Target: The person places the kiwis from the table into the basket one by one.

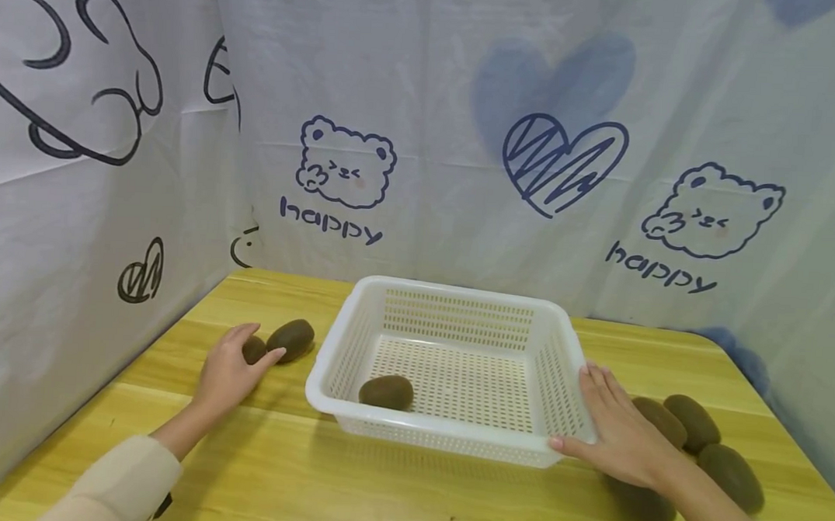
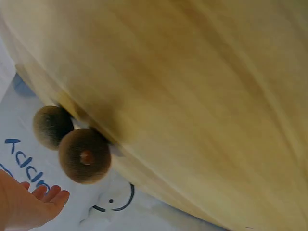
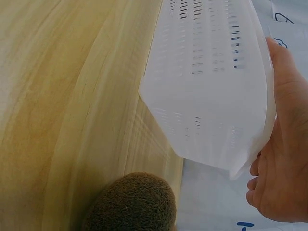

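On the left side of the table, my left hand (image 1: pixel 227 369) is spread above a kiwi (image 1: pixel 253 350), thumb to one side and fingers to the other. The left wrist view shows a gap between the hand (image 2: pixel 31 204) and that kiwi (image 2: pixel 84 156). Just behind it lies a second kiwi (image 1: pixel 292 340). A white perforated plastic basket (image 1: pixel 445 425) stands mid-table with one kiwi (image 1: pixel 387 392) in its front left corner. My right hand (image 1: pixel 623 429) rests on the basket's front right corner, fingers straight along the right rim and thumb on the front rim.
Several kiwis (image 1: pixel 730 478) lie in a group right of the basket, some partly hidden by my right hand and forearm. The yellow wood-grain table (image 1: pixel 379 492) meets a printed white cloth (image 1: pixel 447 215) at the back and a cloth wall on the left.
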Motion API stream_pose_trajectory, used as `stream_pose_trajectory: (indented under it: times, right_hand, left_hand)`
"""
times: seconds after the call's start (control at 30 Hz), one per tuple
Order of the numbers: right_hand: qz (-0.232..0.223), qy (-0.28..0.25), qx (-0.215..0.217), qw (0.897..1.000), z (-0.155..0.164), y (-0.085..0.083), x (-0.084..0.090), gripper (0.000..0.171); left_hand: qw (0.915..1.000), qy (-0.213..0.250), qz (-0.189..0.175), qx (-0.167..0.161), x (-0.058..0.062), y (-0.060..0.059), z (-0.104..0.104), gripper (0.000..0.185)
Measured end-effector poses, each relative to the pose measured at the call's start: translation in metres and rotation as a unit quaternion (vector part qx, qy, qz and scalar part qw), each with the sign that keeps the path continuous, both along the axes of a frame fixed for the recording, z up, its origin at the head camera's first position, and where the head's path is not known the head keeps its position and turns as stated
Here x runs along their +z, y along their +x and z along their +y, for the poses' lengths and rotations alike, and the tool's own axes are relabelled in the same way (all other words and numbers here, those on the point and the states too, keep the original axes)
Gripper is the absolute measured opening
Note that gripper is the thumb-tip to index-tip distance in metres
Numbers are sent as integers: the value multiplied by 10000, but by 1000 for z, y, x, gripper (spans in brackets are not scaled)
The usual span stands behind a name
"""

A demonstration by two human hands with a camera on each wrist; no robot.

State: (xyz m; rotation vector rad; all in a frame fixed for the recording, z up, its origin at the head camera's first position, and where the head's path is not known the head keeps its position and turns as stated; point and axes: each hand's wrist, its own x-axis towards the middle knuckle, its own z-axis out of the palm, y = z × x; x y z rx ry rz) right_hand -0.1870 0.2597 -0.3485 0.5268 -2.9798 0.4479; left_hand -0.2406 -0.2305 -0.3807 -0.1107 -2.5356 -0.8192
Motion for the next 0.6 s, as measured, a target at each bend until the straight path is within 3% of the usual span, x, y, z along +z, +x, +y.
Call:
stream_pose_trajectory:
  times: [0.3, 0.6]
  right_hand:
    - [-1, -21, -32, 10000, 1, 0, -1, 108]
    - [-67, -32, -33, 10000, 1, 1, 0, 108]
  left_hand:
    - [9978, 31, -593, 308, -10, 1, -17, 68]
    - [9875, 356, -1442, 529, -16, -1, -25, 74]
